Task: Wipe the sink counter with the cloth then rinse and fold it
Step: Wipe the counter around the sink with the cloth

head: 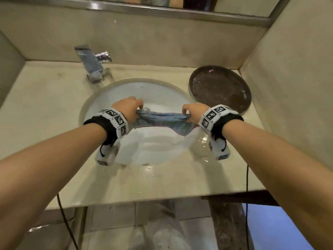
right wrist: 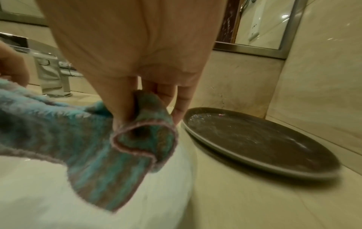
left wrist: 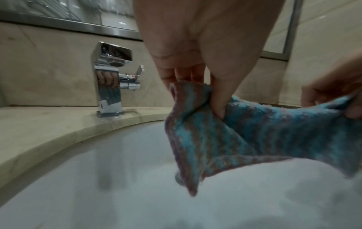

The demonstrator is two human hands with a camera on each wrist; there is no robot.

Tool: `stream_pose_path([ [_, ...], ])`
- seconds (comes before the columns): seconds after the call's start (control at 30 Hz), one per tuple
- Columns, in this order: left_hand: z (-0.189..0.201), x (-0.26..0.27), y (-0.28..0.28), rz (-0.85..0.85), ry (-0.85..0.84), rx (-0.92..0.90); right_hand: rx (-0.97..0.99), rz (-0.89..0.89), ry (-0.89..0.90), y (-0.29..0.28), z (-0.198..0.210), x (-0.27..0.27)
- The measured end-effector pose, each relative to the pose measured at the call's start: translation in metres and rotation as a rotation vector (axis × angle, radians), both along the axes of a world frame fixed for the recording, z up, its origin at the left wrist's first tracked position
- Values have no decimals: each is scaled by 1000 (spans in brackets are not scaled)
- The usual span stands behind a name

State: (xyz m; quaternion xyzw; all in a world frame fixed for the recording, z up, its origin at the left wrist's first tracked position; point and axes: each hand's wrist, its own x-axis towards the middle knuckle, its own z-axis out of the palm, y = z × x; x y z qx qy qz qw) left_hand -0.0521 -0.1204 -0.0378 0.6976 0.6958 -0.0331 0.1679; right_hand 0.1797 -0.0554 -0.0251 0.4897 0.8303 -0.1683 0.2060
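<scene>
Our left hand and right hand each pinched one cloth over the sink; only our wrist views showed thumbs gripping; one plate, one faucet.

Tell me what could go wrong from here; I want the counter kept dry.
The cloth hangs stretched over the sink, pinched at its ends by the left hand and the right hand. Its right corner droops near the rim, so drips might land on the already wet counter. A swing rightward could brush the dark plate.
</scene>
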Motion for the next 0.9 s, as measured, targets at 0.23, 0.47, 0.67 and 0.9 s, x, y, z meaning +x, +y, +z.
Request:
stream_pose_path([
  [0.23, 27, -8, 89, 186, -57, 261, 171, -23, 193, 110, 16, -27],
  [0.47, 27, -15, 162, 274, 49, 445, 480, 12, 279, 177, 13, -40],
  [0.67, -29, -10, 162, 148, 85, 124, 273, 100, 117, 181, -34, -33],
  [0.9, -57, -5, 180, 52, 42, -75, 62, 14, 73, 186, -56, -45],
])
